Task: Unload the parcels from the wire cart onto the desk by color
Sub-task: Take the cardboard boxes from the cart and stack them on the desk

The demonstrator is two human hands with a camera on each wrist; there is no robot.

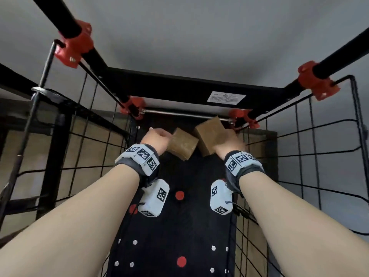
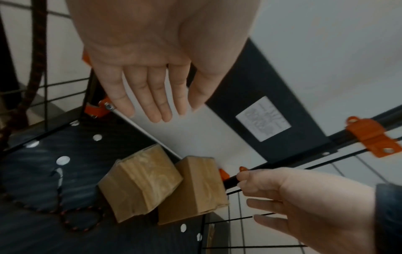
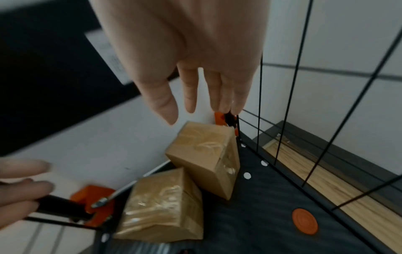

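Two brown taped parcels lie tilted against each other at the far end of the wire cart. The left parcel (image 1: 182,145) (image 2: 139,187) (image 3: 163,206) sits just ahead of my left hand (image 1: 156,139) (image 2: 152,96), whose fingers are straight and apart from it. The right parcel (image 1: 209,134) (image 2: 197,187) (image 3: 204,159) leans in the far right corner. My right hand (image 1: 229,143) (image 3: 202,89) hovers by it with spread, straight fingers. Neither hand holds anything.
The cart floor (image 1: 179,226) is a black mat with red and white dots. Black wire mesh walls (image 1: 319,156) close both sides. Red clamps (image 1: 316,81) join the frame bars. A black panel with a white label (image 1: 225,96) crosses above the far end. A cord (image 2: 65,214) lies on the mat.
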